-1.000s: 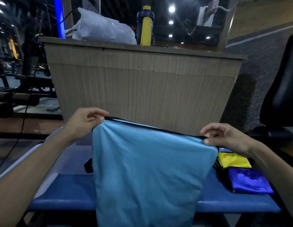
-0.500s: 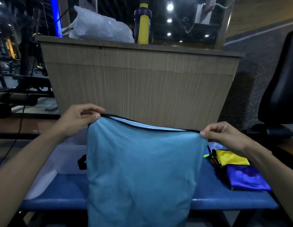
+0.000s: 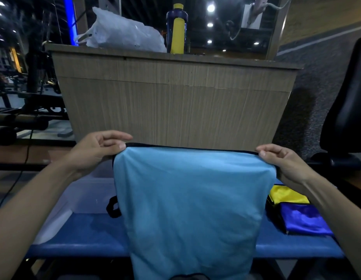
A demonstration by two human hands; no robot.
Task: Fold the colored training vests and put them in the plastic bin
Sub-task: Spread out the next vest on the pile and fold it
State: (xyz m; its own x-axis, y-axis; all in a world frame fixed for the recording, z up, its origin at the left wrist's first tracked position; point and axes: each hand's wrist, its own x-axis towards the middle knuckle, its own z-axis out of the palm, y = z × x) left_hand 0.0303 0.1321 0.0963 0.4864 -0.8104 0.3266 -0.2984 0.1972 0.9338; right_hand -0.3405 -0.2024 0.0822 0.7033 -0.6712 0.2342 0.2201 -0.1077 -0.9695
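Light blue training vest (image 3: pixel 191 201) held up and hanging in front of a padded blue bench (image 3: pixel 80 235), top edge stretched level, lower part draping past the front edge of the bench. Black trim along the top hem; a black loop of binding showing at the vest's left side, above the bench.

Left hand (image 3: pixel 96 152) pinching the top left corner between thumb and forefinger, other fingers loosely curled. Right hand (image 3: pixel 280 160) pinching the top right corner the same way. Both grips narrow, closed on fabric only.

Thin, soft, very light cloth by the look of it: hanging limp with faint vertical creases, no stiffness. Likely a little slick, so corners and the bound hem probably the surest places to hold; any fold likely to slip unless laid flat on the bench.

Clear plastic bin (image 3: pixel 88 190) on the bench, behind the vest's left edge, partly hidden by the vest. 2 folded vests on the right end of the bench: yellow vest (image 3: pixel 286 196) and, just in front of it, dark blue vest (image 3: pixel 303 219), touching.

Behind the bench, a wooden counter (image 3: pixel 175 102) carrying a white plastic bag (image 3: pixel 123 35) and a yellow and blue bottle (image 3: pixel 177 29).
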